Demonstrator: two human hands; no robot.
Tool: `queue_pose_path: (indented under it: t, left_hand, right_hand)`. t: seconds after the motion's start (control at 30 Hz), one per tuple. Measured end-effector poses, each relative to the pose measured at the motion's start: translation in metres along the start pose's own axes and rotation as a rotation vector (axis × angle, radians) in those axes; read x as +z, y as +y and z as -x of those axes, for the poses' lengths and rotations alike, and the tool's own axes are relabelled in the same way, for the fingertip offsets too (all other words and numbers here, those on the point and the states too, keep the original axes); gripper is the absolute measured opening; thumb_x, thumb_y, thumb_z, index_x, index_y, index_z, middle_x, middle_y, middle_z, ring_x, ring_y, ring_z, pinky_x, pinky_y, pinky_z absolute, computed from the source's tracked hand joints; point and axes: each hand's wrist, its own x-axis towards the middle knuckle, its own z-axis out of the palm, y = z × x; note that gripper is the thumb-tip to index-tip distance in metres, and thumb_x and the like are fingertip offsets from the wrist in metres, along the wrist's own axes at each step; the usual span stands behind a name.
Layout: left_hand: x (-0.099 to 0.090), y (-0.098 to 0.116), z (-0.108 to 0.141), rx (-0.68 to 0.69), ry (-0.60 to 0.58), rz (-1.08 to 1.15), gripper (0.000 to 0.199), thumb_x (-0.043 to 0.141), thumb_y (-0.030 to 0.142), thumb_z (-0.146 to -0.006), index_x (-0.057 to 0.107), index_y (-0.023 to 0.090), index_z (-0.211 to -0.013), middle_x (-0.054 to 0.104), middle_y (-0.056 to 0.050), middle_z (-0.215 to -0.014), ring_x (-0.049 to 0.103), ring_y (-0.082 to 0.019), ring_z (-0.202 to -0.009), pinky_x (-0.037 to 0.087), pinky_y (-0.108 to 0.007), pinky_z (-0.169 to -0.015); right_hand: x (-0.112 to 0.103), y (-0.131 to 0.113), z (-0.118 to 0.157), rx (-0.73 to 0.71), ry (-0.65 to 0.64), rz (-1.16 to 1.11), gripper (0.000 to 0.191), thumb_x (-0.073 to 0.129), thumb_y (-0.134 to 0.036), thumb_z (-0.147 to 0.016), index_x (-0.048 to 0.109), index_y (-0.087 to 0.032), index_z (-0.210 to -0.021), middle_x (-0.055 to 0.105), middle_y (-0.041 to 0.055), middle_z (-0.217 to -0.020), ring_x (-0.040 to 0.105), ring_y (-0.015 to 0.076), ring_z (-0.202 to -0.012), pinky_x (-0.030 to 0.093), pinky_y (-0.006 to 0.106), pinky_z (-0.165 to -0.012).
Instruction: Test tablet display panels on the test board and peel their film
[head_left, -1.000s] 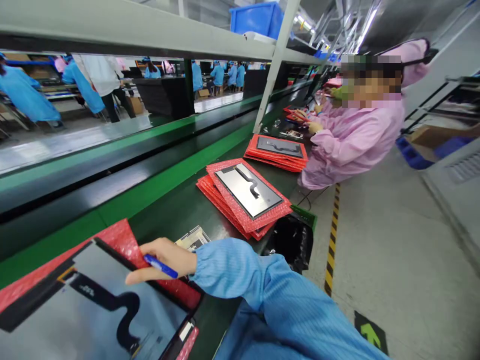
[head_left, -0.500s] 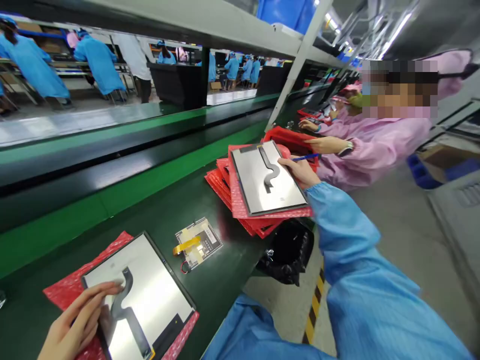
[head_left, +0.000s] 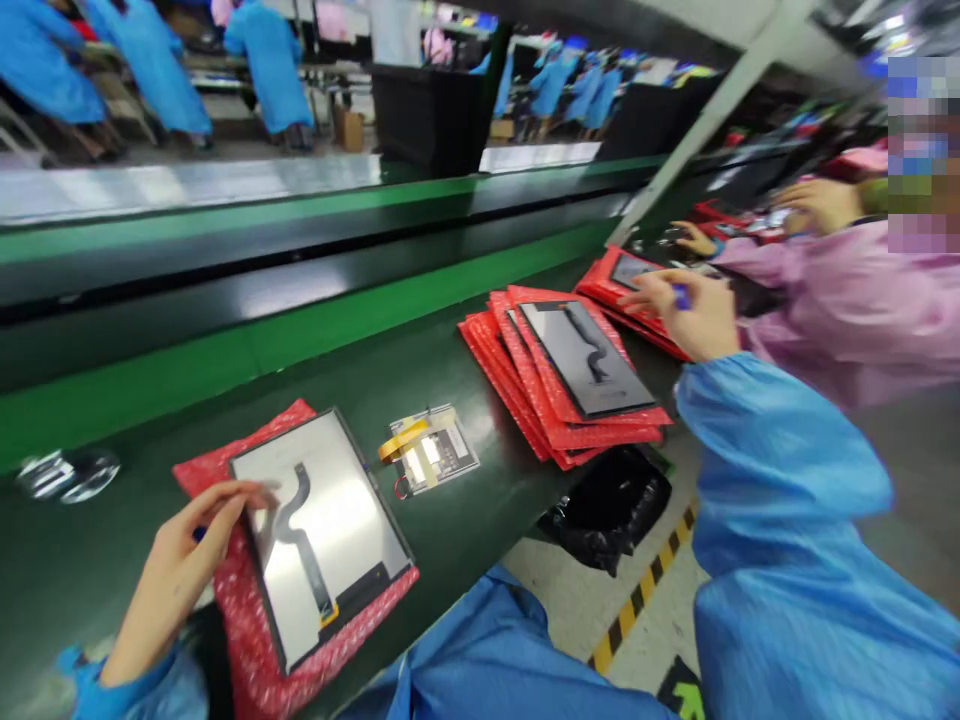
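Note:
My left hand [head_left: 184, 565] reaches over the left edge of a display panel [head_left: 341, 530], fingers stretched out and blurred at the tips. A dark curved flex cable [head_left: 296, 530] runs across its silvery back. Under this panel lies a red bubble-wrap bag [head_left: 259, 640]. My right hand [head_left: 697, 310] is raised above the right side of a stack of red bubble bags [head_left: 517, 400], closed around a blue pen [head_left: 681, 296] of which only a bit shows. A second display panel [head_left: 585, 350] with a similar cable rests on top of that stack, apart from the hand.
Between the panels lies a small circuit assembly [head_left: 431, 450] with a yellow ribbon. Clear plastic pieces [head_left: 67, 475] sit at far left. A black-lined bin [head_left: 611, 505] stands below the bench edge. More red bags [head_left: 600, 275] and a co-worker's pink sleeve [head_left: 832, 290] are at right.
My right hand has let go of the panel on the stack and lifted away to the right. My left fingers have shifted toward the near panel's left edge. The view has turned.

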Motion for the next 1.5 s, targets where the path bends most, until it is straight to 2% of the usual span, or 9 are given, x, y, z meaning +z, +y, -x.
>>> queue_pose_path:
  t: [0.13, 0.2, 0.33, 0.47, 0.87, 1.17, 1.23, 1.4, 1.5]
  left_hand:
    - [-0.003, -0.002, 0.001, 0.030, 0.167, -0.337, 0.036, 0.049, 0.046, -0.085, 0.067, 0.021, -0.103, 0.074, -0.005, -0.091, 0.064, -0.023, -0.076, 0.047, -0.033, -0.072]
    - [0.001, -0.003, 0.000, 0.032, 0.179, -0.408, 0.033, 0.048, 0.040, -0.086, 0.064, 0.020, -0.106, 0.072, -0.005, -0.091, 0.065, -0.022, -0.077, 0.047, -0.033, -0.074]
    - [0.007, -0.004, -0.002, 0.040, 0.108, -0.498, 0.031, 0.053, 0.029, -0.086, 0.060, 0.018, -0.114, 0.069, -0.003, -0.080, 0.064, -0.022, -0.074, 0.046, -0.033, -0.070]
    - [0.008, -0.002, 0.000, 0.064, 0.079, -0.546, 0.033, 0.057, 0.023, -0.086, 0.059, 0.017, -0.118, 0.068, -0.002, -0.076, 0.064, -0.022, -0.074, 0.046, -0.033, -0.071]
    - [0.011, 0.004, 0.001, 0.027, 0.036, -0.589, 0.039, 0.054, 0.022, -0.088, 0.056, 0.015, -0.126, 0.066, -0.003, -0.078, 0.064, -0.022, -0.077, 0.048, -0.036, -0.076]
    - [0.011, 0.003, 0.003, 0.048, 0.049, -0.543, 0.036, 0.055, 0.020, -0.087, 0.058, 0.017, -0.122, 0.067, -0.001, -0.075, 0.064, -0.022, -0.076, 0.050, -0.035, -0.078]
    - [0.003, 0.005, 0.002, 0.058, 0.111, -0.538, 0.033, 0.053, 0.022, -0.089, 0.059, 0.018, -0.121, 0.069, -0.002, -0.082, 0.066, -0.023, -0.082, 0.051, -0.036, -0.080]
    - [-0.048, -0.008, -0.018, -0.045, 0.573, -0.638, 0.054, 0.055, 0.030, -0.089, 0.047, 0.022, -0.142, 0.052, -0.014, -0.143, 0.061, -0.030, -0.114, 0.053, -0.041, -0.088]
    - [-0.076, -0.031, -0.033, -0.082, 0.560, -0.700, 0.071, 0.063, 0.033, -0.083, 0.038, 0.025, -0.150, 0.042, -0.012, -0.154, 0.057, -0.034, -0.124, 0.053, -0.045, -0.092]
  right_hand:
    - [0.039, -0.069, 0.094, -0.148, -0.251, -0.407, 0.060, 0.031, -0.056, -0.101, 0.066, -0.008, -0.107, 0.069, 0.0120, -0.070, 0.059, 0.0113, -0.048, 0.038, 0.025, -0.044]
    - [0.065, -0.096, 0.152, -0.110, -0.421, -0.569, 0.049, 0.041, -0.057, -0.098, 0.063, -0.016, -0.113, 0.066, 0.0054, -0.071, 0.054, 0.0108, -0.048, 0.037, 0.024, -0.041]
    - [0.120, -0.128, 0.247, -0.055, -0.829, -0.639, 0.027, 0.064, -0.046, -0.088, 0.061, -0.019, -0.086, 0.062, 0.0002, -0.069, 0.051, 0.0094, -0.054, 0.039, 0.021, -0.047]
    - [0.161, -0.141, 0.297, 0.054, -0.975, -0.655, 0.036, 0.067, -0.042, -0.084, 0.044, -0.020, -0.066, 0.041, -0.0073, -0.051, 0.037, 0.0066, -0.044, 0.029, 0.020, -0.045]
    - [0.175, -0.143, 0.321, -0.188, -0.891, -0.452, 0.035, 0.055, -0.028, -0.086, 0.035, -0.020, -0.058, 0.029, -0.0088, -0.047, 0.029, 0.0047, -0.041, 0.028, 0.020, -0.048]
    - [0.182, -0.127, 0.322, -0.020, -0.847, -0.535, 0.039, 0.058, -0.034, -0.089, 0.033, -0.021, -0.061, 0.033, -0.0074, -0.052, 0.035, 0.0070, -0.047, 0.032, 0.021, -0.049]
    - [0.183, -0.124, 0.321, 0.000, -0.850, -0.581, 0.040, 0.059, -0.037, -0.090, 0.035, -0.021, -0.061, 0.035, -0.0070, -0.053, 0.036, 0.0074, -0.048, 0.032, 0.021, -0.049]
    - [0.183, -0.125, 0.318, -0.047, -0.870, -0.661, 0.040, 0.061, -0.035, -0.089, 0.039, -0.020, -0.060, 0.035, -0.0070, -0.053, 0.035, 0.0066, -0.047, 0.030, 0.020, -0.047]
    - [0.182, -0.126, 0.317, -0.064, -0.874, -0.691, 0.040, 0.061, -0.034, -0.088, 0.038, -0.020, -0.060, 0.033, -0.0073, -0.053, 0.034, 0.0061, -0.046, 0.028, 0.019, -0.046]
